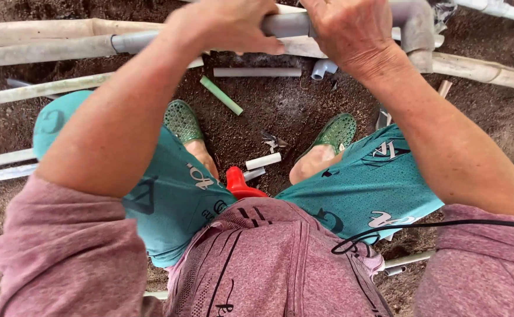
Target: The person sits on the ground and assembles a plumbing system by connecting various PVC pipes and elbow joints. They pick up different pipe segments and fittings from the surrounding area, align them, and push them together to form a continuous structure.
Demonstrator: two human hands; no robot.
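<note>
A grey plastic pipe (pixel 142 41) runs across the top of the head view and ends in a grey elbow fitting (pixel 414 23) at the right. My left hand (pixel 224 24) is closed around the pipe near its middle. My right hand (pixel 351 29) grips the same pipe just left of the elbow fitting. Both forearms reach forward over my knees, which are in teal patterned shorts. I am crouched on bare soil in green perforated shoes.
Short pipe offcuts lie on the soil: a grey piece (pixel 257 72), a green piece (pixel 221 95), a white piece (pixel 263 161). A small grey elbow (pixel 322 68) and a red object (pixel 238 183) lie between my feet. Long pale pipes (pixel 39 89) run at left; a black cable (pixel 433 225) crosses my right leg.
</note>
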